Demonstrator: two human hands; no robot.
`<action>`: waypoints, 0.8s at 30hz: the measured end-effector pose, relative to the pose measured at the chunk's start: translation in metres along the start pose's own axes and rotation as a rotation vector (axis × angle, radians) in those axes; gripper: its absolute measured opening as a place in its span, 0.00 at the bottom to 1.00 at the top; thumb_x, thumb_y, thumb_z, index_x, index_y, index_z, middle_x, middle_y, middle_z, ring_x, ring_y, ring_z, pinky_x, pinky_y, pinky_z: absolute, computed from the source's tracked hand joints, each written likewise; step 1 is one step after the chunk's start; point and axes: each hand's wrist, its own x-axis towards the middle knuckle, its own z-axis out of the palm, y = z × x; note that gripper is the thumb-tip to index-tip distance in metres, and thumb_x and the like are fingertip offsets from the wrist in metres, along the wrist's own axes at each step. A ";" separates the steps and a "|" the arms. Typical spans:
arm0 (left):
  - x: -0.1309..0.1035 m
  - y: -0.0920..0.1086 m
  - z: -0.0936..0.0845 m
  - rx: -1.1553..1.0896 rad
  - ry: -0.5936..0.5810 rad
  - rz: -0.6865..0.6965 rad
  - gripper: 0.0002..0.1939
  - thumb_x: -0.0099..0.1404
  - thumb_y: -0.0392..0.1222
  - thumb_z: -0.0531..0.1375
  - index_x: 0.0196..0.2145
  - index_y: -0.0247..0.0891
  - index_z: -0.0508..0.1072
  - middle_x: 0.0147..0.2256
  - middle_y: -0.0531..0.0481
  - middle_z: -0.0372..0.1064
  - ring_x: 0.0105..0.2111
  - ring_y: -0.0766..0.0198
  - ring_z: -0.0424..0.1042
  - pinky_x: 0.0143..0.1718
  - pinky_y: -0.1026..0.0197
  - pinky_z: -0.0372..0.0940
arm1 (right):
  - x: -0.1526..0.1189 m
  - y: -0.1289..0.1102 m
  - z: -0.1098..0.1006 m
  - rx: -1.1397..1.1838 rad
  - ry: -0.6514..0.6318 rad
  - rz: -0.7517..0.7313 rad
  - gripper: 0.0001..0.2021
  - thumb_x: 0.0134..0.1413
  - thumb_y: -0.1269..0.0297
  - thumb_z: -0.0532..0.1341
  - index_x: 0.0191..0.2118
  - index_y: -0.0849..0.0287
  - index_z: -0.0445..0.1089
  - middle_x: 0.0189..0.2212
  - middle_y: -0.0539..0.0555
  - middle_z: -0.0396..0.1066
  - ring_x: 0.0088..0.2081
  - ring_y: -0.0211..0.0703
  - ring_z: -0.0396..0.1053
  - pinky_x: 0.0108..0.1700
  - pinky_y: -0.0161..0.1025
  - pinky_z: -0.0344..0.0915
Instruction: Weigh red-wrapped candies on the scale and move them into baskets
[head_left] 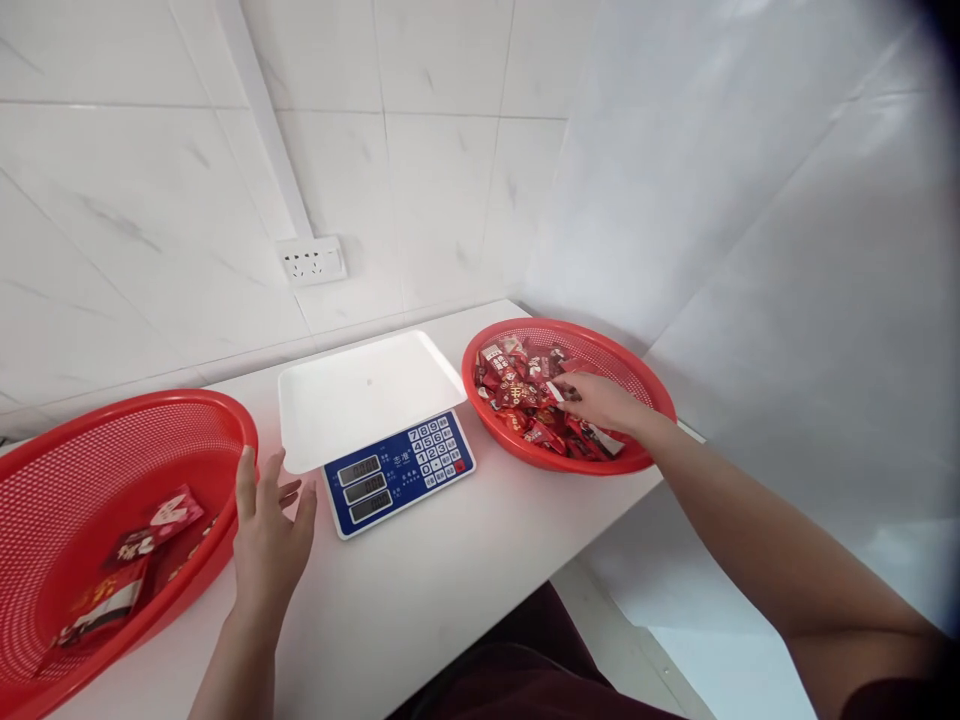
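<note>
My left hand point(270, 520) is raised with fingers apart, holding nothing, between the left red plastic basket point(244, 425) and the digital scale point(401, 475). My right hand point(600, 400) reaches into the right red basket point(652, 385), its fingers closed on a small red wrapped packet point(556, 392) with a white edge. Around the fingers lie several more red snack packets point(517, 390) in a loose heap. Part of the grasp is hidden behind the hand. A bare white weighing tray point(367, 390) tops the scale, and its blue panel carries displays and number keys.
Inside the left basket lie a few red and pink packets point(176, 510). Everything stands on a white table point(465, 590) against a tiled wall point(435, 200). A socket point(311, 260) is mounted above the scale. To the right rises a pale sheet-like wall point(750, 250).
</note>
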 end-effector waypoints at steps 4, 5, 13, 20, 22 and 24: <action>-0.006 0.007 -0.001 -0.049 0.026 0.015 0.26 0.62 0.48 0.54 0.57 0.42 0.60 0.64 0.39 0.43 0.39 0.55 0.75 0.30 0.57 0.72 | 0.013 0.003 -0.013 0.107 0.016 -0.043 0.12 0.55 0.67 0.54 0.43 0.55 0.71 0.40 0.52 0.76 0.40 0.44 0.73 0.41 0.37 0.68; -0.008 0.008 -0.001 -0.062 0.028 0.020 0.25 0.62 0.48 0.54 0.57 0.42 0.60 0.64 0.40 0.44 0.39 0.56 0.75 0.31 0.57 0.72 | 0.018 0.001 -0.016 0.124 0.032 -0.051 0.12 0.56 0.66 0.54 0.44 0.54 0.71 0.42 0.51 0.76 0.41 0.44 0.73 0.41 0.37 0.68; -0.024 0.023 0.010 -0.183 -0.058 0.068 0.23 0.63 0.50 0.54 0.53 0.41 0.63 0.62 0.41 0.47 0.39 0.57 0.75 0.30 0.59 0.73 | 0.097 -0.015 -0.013 0.144 0.019 -0.063 0.14 0.52 0.59 0.62 0.43 0.60 0.71 0.44 0.58 0.75 0.45 0.50 0.70 0.47 0.42 0.64; -0.026 0.019 0.014 -0.186 -0.121 0.109 0.20 0.63 0.49 0.54 0.52 0.41 0.64 0.61 0.41 0.50 0.40 0.57 0.75 0.28 0.61 0.73 | 0.120 -0.011 -0.009 0.229 -0.083 -0.058 0.17 0.40 0.58 0.69 0.38 0.59 0.74 0.39 0.56 0.76 0.40 0.49 0.72 0.45 0.40 0.65; -0.025 0.017 0.013 -0.168 -0.125 0.099 0.21 0.63 0.50 0.54 0.52 0.42 0.64 0.61 0.41 0.51 0.40 0.57 0.75 0.28 0.60 0.74 | 0.117 -0.009 -0.012 0.272 -0.090 -0.040 0.16 0.40 0.59 0.69 0.38 0.60 0.74 0.37 0.54 0.77 0.39 0.49 0.72 0.44 0.40 0.65; -0.025 0.016 0.012 -0.151 -0.119 0.093 0.21 0.63 0.50 0.54 0.52 0.41 0.65 0.61 0.41 0.52 0.39 0.57 0.75 0.30 0.59 0.74 | 0.112 -0.005 -0.017 0.327 -0.087 -0.016 0.16 0.43 0.58 0.67 0.39 0.60 0.74 0.38 0.53 0.76 0.39 0.49 0.73 0.43 0.40 0.66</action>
